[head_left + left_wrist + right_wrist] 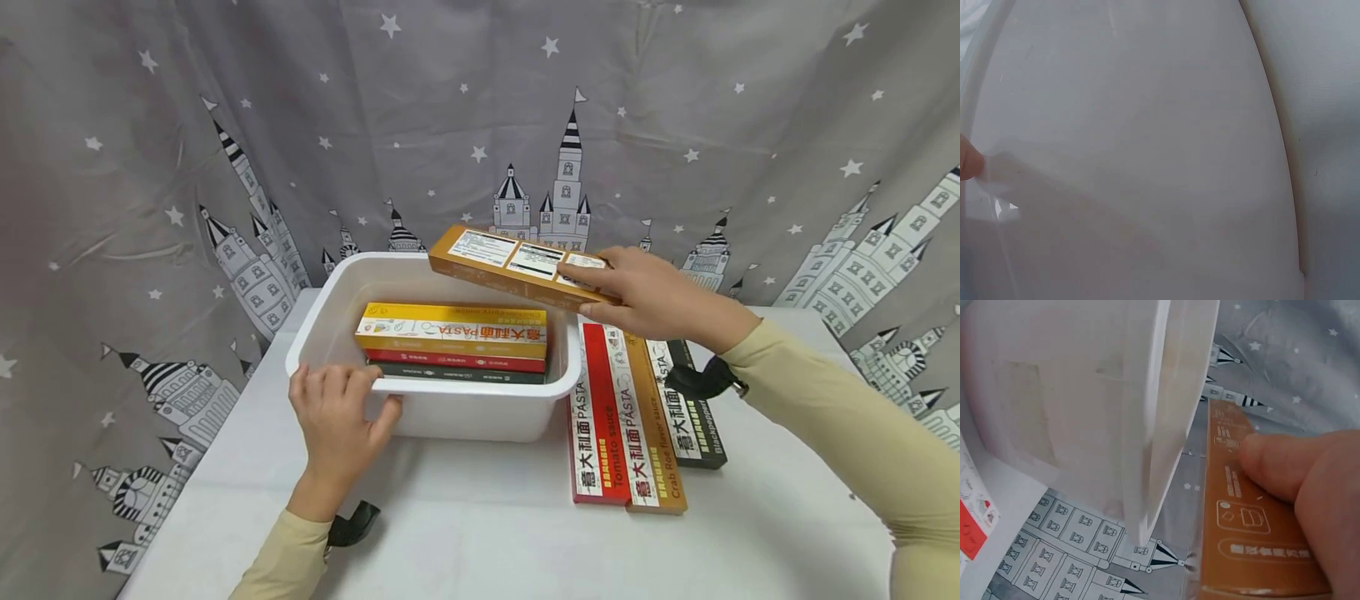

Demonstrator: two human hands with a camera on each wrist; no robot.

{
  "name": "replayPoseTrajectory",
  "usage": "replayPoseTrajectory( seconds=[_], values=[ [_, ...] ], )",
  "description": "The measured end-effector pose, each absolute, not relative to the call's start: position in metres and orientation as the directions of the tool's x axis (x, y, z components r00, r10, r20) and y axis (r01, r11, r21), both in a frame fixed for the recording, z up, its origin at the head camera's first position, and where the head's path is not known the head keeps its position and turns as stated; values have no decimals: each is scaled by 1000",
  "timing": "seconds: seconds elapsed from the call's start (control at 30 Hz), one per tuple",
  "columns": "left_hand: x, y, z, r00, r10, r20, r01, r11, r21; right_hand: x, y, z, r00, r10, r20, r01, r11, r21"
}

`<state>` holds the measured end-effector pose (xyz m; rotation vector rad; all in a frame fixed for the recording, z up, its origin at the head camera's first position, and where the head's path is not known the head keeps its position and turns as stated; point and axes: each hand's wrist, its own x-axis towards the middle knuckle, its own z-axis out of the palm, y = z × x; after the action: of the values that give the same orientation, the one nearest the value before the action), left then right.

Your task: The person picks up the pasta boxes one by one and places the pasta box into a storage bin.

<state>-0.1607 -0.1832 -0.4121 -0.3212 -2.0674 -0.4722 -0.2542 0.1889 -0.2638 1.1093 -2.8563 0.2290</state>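
My right hand (637, 292) grips one end of an orange-brown pasta box (517, 265), holding it tilted above the right rear of a white plastic bin (457, 408). In the right wrist view the thumb (1279, 465) presses along the side of that pasta box (1235, 519). At the bin's front left corner, my left hand (333, 425) grips the rim, fingers over the edge and thumb outside. A thumb tip (969, 161) shows against the bin wall (1147, 125) in the left wrist view. Inside the bin lie a yellow pasta box (450, 329), a red one (465, 361) and a black one (465, 373).
Right of the bin, a red tomato sauce pasta box (603, 425), an orange crab roe pasta box (652, 450) and a black pepper pasta box (697, 425) lie side by side on the white table (465, 517). A grey castle-print curtain (450, 108) hangs behind.
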Motion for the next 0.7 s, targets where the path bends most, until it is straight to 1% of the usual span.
replayPoseTrajectory(
  seconds=[0.2,0.33,0.63,0.7],
  values=[
    [-161,-184,-413,-503,36,863,409,890,201,-269,164,-262,-668,-736,113,-744,662,-84],
    [-161,-184,-413,-500,36,865,409,890,200,-275,150,-260,-633,-768,102,-774,628,-79],
    [-161,-184,-413,-508,39,861,408,891,200,-282,130,-254,-606,-794,49,-795,603,-63],
    [-161,-184,-412,-515,39,857,405,891,203,-282,124,-253,-609,-792,34,-793,607,-54]
  ],
)
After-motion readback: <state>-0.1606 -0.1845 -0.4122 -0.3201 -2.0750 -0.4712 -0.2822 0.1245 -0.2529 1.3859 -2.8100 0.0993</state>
